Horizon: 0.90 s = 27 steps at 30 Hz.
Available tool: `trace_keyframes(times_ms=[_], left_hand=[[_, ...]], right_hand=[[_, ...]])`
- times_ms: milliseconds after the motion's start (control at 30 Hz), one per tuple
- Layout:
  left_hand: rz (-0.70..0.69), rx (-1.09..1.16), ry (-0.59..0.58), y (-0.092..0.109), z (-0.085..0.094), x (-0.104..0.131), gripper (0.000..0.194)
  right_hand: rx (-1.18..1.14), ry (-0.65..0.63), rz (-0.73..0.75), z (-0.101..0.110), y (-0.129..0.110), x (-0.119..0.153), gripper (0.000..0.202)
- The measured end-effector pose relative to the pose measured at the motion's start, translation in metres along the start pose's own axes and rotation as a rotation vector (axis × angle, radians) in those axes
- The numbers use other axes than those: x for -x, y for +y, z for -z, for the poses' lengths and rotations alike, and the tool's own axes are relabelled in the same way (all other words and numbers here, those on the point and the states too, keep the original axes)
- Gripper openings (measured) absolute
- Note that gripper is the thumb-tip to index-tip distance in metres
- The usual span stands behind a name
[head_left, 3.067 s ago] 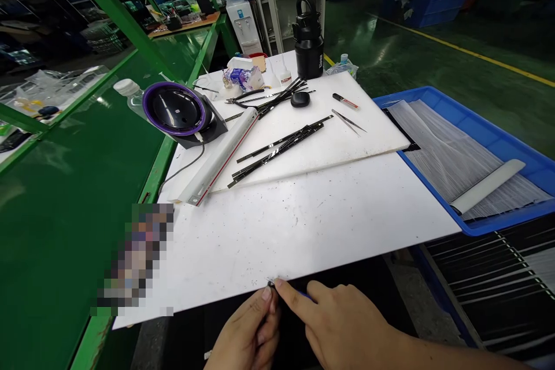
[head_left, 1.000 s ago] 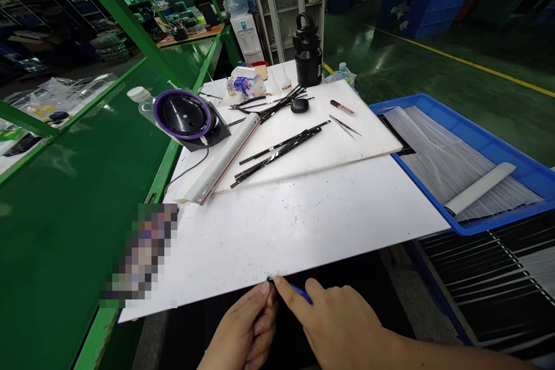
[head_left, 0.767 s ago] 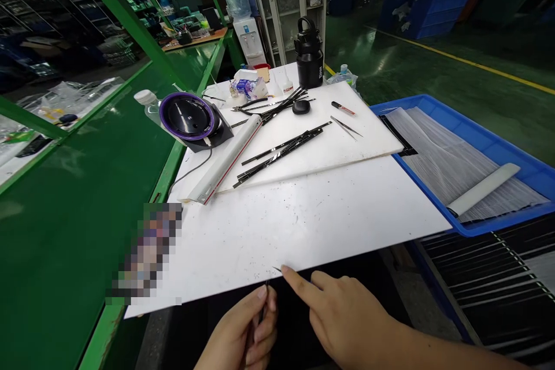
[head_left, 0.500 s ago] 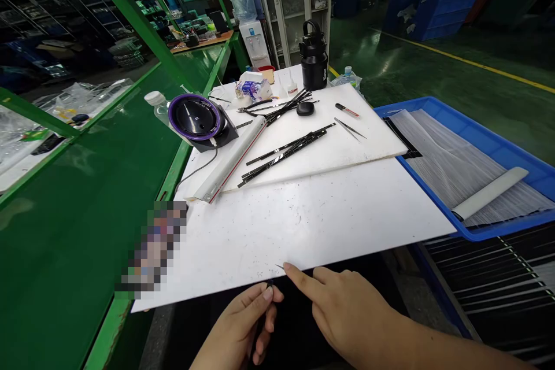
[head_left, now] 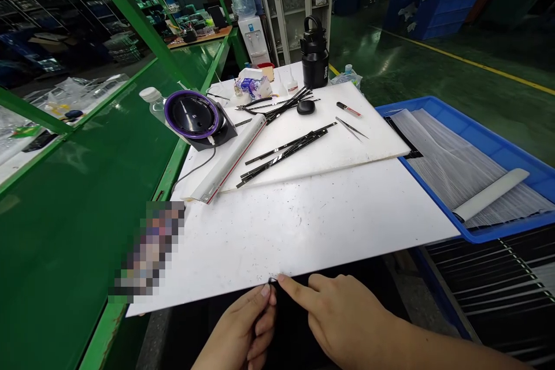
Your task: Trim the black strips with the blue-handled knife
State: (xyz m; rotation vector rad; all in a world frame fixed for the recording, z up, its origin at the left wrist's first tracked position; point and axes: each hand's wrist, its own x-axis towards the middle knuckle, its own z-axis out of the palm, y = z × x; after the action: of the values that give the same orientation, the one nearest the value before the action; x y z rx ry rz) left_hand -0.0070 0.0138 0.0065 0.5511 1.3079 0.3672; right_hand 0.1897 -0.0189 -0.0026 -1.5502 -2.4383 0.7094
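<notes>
by the white table (head_left: pixel 312 219), the left hand (head_left: pixel 245 321) pinches a dark piece (head_left: pixel 270 281) while the right hand (head_left: pixel 347 312) points close beside it, its curled fingers' hold hidden from me.

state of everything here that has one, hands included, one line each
Left hand, pinching a small dark piece
Right hand, curled around a thin tool, index finger extended
Tweezers, lying, tips apart
Strips, in two loose piles
Case, shut
Flask, upright, lid on
Tray, open-topped, sheets inside
Bottle, capped
Fan, tilted back, unclear if running
</notes>
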Motion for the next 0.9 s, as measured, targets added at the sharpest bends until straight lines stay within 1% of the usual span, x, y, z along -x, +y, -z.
trace_keyframes(times_ms=[167,267,367,433,633,900], left_hand=[[0.008,-0.031,-0.026,0.003,0.0,0.001,0.049],[0.012,-0.036,-0.018,0.004,-0.001,0.0,0.052],[0.008,-0.026,-0.021,0.005,0.0,-0.001,0.051],[0.02,-0.012,-0.04,0.004,0.003,-0.002,0.05],[0.043,-0.033,-0.062,0.004,0.012,-0.003,0.048],[0.043,-0.044,-0.081,0.003,0.015,-0.006,0.047]], right_hand=[[0.014,-0.031,0.019,0.0,0.0,-0.003,0.07],[0.048,-0.056,0.019,0.001,-0.002,-0.005,0.07],[0.143,-0.111,0.005,0.0,-0.006,-0.006,0.076],[0.165,-0.138,-0.013,-0.001,-0.006,-0.006,0.079],[-0.102,-0.062,-0.001,-0.003,0.003,-0.003,0.068],[-0.101,-0.072,0.004,-0.001,0.004,-0.004,0.067]])
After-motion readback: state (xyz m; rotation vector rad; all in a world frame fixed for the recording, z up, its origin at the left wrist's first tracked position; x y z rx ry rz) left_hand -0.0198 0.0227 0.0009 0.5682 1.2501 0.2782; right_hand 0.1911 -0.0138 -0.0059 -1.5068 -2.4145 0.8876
